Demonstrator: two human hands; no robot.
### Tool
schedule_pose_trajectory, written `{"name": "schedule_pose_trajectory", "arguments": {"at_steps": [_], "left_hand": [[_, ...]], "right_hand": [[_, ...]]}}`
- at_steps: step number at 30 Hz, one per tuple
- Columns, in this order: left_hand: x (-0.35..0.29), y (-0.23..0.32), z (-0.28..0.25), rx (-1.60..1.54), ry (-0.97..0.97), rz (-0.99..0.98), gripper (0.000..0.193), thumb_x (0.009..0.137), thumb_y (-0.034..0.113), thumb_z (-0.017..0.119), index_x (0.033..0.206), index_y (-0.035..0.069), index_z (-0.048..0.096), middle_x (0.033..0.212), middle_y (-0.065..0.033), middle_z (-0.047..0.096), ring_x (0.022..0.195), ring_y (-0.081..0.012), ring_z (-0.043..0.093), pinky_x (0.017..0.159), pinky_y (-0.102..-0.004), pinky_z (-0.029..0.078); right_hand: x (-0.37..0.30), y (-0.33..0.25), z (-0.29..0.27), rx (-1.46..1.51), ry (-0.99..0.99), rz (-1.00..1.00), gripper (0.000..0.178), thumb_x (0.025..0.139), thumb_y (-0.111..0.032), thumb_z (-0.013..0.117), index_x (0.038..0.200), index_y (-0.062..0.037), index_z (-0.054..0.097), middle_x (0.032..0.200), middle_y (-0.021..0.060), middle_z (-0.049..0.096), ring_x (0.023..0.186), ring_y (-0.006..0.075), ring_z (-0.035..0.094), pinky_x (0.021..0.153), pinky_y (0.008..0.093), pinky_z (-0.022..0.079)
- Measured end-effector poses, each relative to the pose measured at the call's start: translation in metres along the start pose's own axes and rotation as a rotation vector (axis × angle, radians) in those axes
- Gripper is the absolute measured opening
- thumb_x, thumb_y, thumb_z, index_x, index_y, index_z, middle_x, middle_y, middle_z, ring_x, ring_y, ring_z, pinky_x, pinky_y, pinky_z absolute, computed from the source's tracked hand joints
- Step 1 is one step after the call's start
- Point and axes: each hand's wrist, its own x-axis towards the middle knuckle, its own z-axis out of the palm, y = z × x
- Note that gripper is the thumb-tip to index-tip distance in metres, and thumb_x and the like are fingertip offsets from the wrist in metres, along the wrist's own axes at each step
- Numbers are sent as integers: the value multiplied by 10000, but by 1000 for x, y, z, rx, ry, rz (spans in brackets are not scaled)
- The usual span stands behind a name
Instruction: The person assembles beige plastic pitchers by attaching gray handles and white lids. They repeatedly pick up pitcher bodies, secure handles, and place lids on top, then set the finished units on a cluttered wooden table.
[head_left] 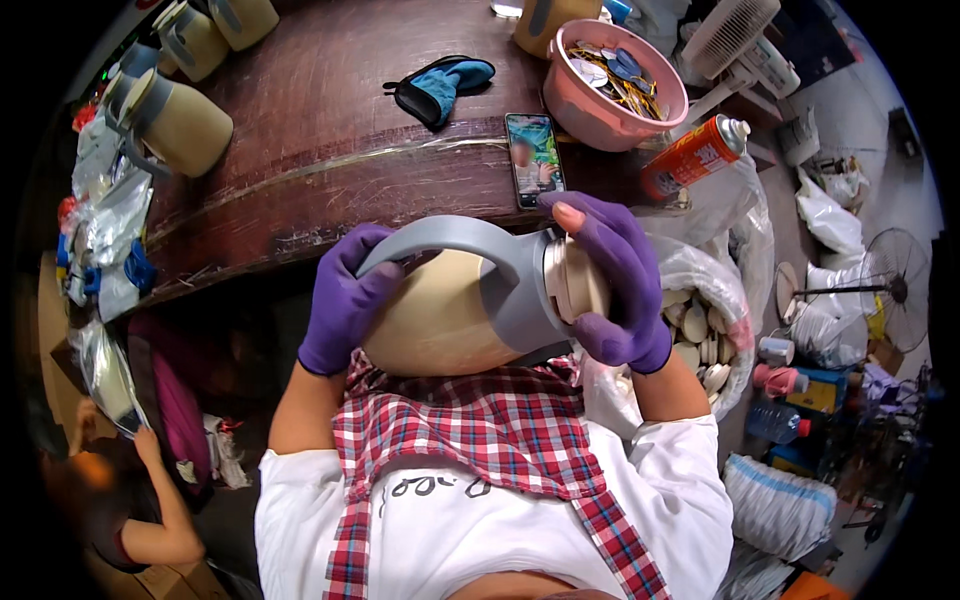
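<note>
A beige thermos jug (440, 315) with a grey handle (450, 235) and grey collar lies on its side before my chest, its top to the right. My left hand (345, 300), in a purple glove, grips the jug near its base, the thumb by the lower end of the handle. On the right, my right hand (622, 280) in a matching glove closes round the cream lid (580, 285). One of its fingertips shows bare through the glove. The jug's underside is hidden by my left hand.
On the dark red table (300, 100) are more beige jugs (180, 125), a blue-black cloth item (440, 88), a phone (535, 160), a pink basin (615, 95) of discs and an orange spray can (695, 155). A plastic bag of cream lids (700, 330) stands right. Another person (130, 500) is at lower left.
</note>
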Motion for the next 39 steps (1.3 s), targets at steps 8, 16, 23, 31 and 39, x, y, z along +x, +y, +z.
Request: {"name": "schedule_pose_trajectory", "arguments": {"at_steps": [8,16,23,31,39], "left_hand": [[22,25,13,-90,-106,-222,416,898,345,761,1116,6,659,1045,-64,725,1016,-126,644,927,-282,490],[7,36,61,908,-240,515,412,750,237,868,1083,69,695,1071,-70,730,1133,-252,664,1044,-413,464],[3,34,32,297,-122,143,402,686,164,881,1014,20,700,1022,-97,722,1040,-246,676,993,-393,483],[12,27,28,685,-96,416,408,700,190,889,1023,50,683,1088,-90,716,985,-254,688,984,-384,503],[-22,18,76,688,-48,453,402,780,264,822,1069,60,631,1057,-134,680,1016,-336,654,1091,-509,363]], "right_hand": [[-10,9,-1,30,-125,-33,706,793,-394,609,1351,36,557,1299,254,596,1135,424,610,995,477,462],[-75,49,59,440,130,886,578,1090,-361,340,1505,41,345,1442,176,501,1309,249,494,1122,348,345],[-33,29,31,367,-4,193,563,976,-252,429,1472,15,447,1471,218,484,1360,377,460,1165,461,291],[-41,40,59,557,175,630,444,1073,-221,366,1432,12,483,1414,185,544,1330,275,506,1115,385,394],[-36,58,51,335,249,440,429,1039,-249,362,1262,42,585,1226,185,647,1158,281,615,1039,379,448]]}}
